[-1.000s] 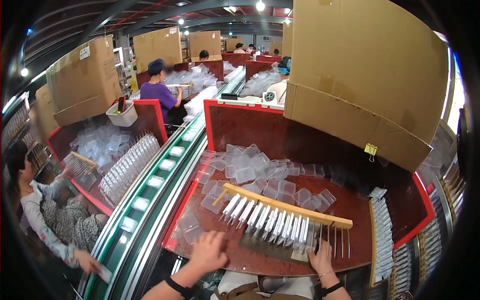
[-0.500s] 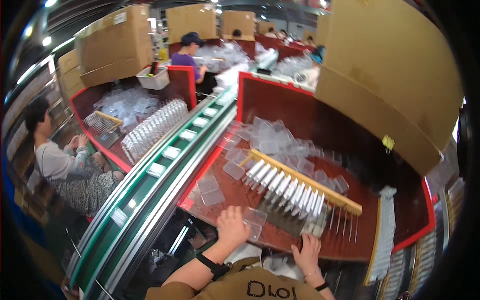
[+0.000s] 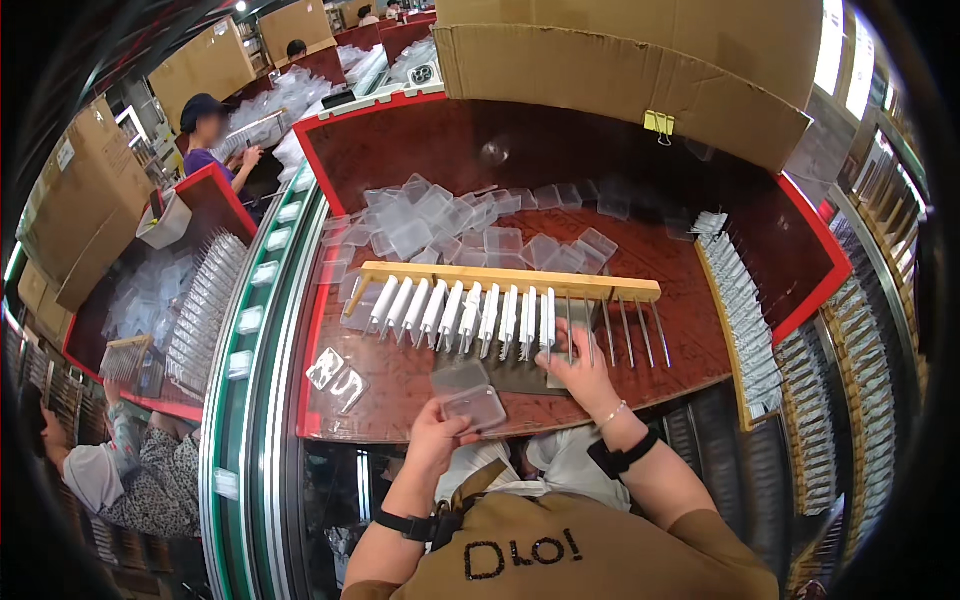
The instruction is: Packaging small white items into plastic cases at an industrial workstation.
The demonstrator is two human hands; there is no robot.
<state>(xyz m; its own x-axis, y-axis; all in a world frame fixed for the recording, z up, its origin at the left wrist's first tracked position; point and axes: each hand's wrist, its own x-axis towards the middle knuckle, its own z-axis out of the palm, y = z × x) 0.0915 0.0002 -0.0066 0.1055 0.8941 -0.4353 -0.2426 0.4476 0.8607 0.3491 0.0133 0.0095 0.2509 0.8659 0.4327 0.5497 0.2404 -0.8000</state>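
Observation:
My left hand grips a clear hinged plastic case by its near left side, with thumb on top. The case's lid is swung up. My right hand is at the wooden rack, its thumb and fingers parted around a thin metal rod, beside the rightmost white sleeve-like pieces. Several such white pieces hang along the rack's rods; the rods at its right end are bare. Whether the right fingertips press on a white piece is hard to make out.
Loose clear cases lie heaped behind the rack. Another clear case shows glare at left. A loaded rack stands at right. A green conveyor carries small white packs on the left. Co-workers sit beyond it.
The view has turned rightward. My left hand, earlier spread by the case on the table, now holds it raised. My right hand has moved from the front edge to the rack's rods.

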